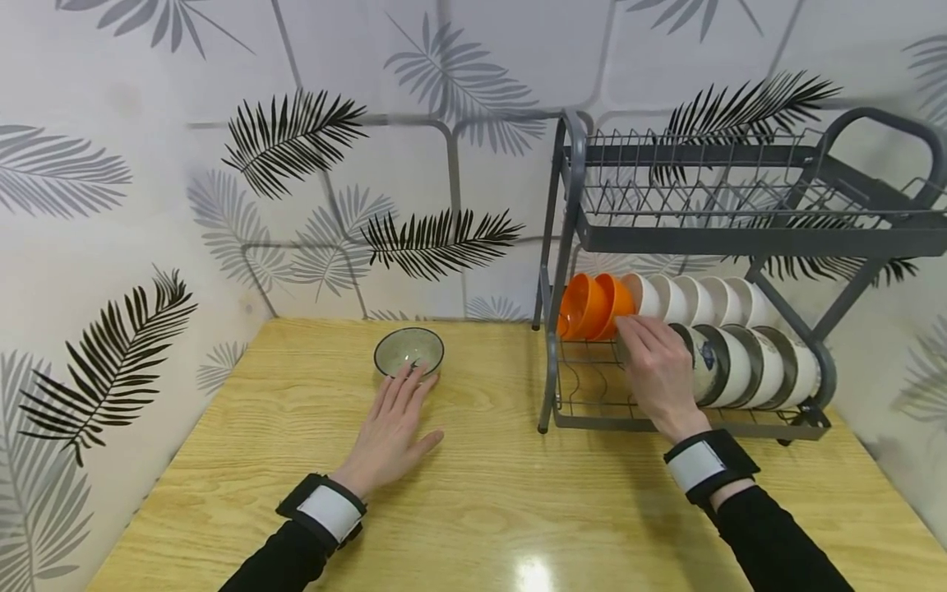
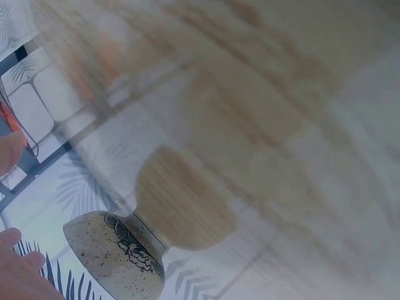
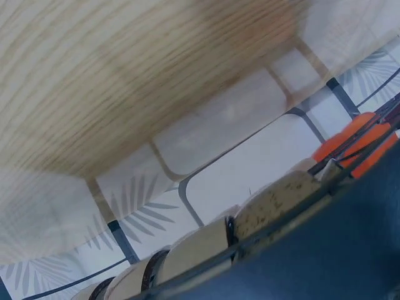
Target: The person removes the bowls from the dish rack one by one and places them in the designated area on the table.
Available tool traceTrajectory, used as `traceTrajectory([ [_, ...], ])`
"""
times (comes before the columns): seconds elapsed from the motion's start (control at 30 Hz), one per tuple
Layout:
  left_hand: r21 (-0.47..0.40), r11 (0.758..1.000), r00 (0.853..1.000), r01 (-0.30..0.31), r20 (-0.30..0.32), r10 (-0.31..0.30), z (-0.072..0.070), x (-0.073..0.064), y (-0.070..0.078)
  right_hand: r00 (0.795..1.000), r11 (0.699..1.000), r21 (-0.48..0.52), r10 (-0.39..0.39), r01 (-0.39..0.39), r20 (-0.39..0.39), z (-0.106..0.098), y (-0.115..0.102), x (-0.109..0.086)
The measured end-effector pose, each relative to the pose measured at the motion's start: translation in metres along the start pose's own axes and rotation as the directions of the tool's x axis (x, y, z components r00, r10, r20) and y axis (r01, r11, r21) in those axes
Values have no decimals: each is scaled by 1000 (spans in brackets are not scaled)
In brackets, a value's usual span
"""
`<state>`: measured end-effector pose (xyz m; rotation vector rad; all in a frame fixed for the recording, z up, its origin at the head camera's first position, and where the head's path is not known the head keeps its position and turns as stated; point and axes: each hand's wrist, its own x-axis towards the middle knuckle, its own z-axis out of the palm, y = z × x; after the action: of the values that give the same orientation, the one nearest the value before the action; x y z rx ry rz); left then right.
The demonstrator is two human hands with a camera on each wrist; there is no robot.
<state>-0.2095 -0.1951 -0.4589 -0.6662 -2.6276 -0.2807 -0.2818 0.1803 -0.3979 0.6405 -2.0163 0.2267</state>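
Observation:
A speckled bowl (image 1: 409, 347) with a dark rim stands on the table left of the rack; the left wrist view shows a dark flower pattern on its side (image 2: 103, 247). My left hand (image 1: 392, 440) reaches toward it, fingers straight and fingertips overlapping the near rim in the head view. At the rack's lower tier, my right hand (image 1: 657, 374) pinches the top edge of another speckled bowl (image 3: 278, 203) at the left end of the front row. Most of that bowl is hidden behind the hand in the head view. Patterned bowls (image 1: 728, 370) with dark rims stand on edge right beside it.
A two-tier dark grey dish rack (image 1: 740, 240) stands at the right, its upper wire tier above my right hand. Behind the front row are two orange bowls (image 1: 584, 306) and several white bowls (image 1: 691, 300). A patterned wall (image 1: 414, 189) closes off the table's (image 1: 488, 493) back.

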Motion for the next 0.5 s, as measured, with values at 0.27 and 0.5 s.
traceTrajectory([
  [0.27,-4,1000,1000,-5,2,5,-1,0,-1,992,991,131,49,-34,-113,-9,-1,7],
  [0.5,-14,1000,1000,-12,9,12,-3,-2,2,959,935,308,232,-175,-162,-15,-4,8],
])
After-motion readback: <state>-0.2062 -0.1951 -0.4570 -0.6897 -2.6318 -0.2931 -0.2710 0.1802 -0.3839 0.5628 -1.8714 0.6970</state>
